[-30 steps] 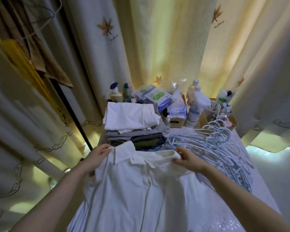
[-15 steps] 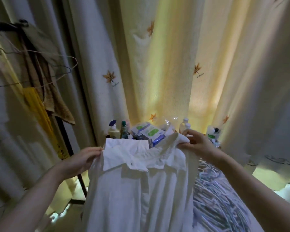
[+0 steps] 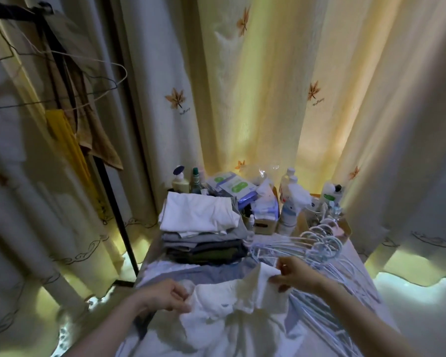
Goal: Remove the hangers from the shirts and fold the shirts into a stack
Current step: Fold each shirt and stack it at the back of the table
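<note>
Holding a white shirt [image 3: 232, 313] by its shoulders on the near end of the table [image 3: 355, 256], hanger already out as far as I can see; only the head view to go on.

Progress: a stack of folded shirts [image 3: 204, 233] sits at the far left of the table, white one on top, greys and darker ones under it; a heap of pale blue hangers [image 3: 319, 253] lies to its right, running down the table's right side; I judge most of the job done. Left to do: fold this shirt and put it on the stack; wire hangers [image 3: 95, 81] on the rack at far left look bare, a brown cloth [image 3: 98, 140] and a yellow one hang there, can't tell if they're shirts.

Pose: left hand [image 3: 165, 295] low at the shirt's left shoulder, fingers [image 3: 183, 302] curled and pinching the cloth; right hand [image 3: 296, 276] a bit higher and further out at the right shoulder, fingers closed on a raised fold by the collar; both forearms come in from the bottom edge, palms roughly down; shirt body crumpled and trailing toward me, not yet spread flat; bottles and packets [image 3: 232, 186] crowd the far end, well clear.
</note>
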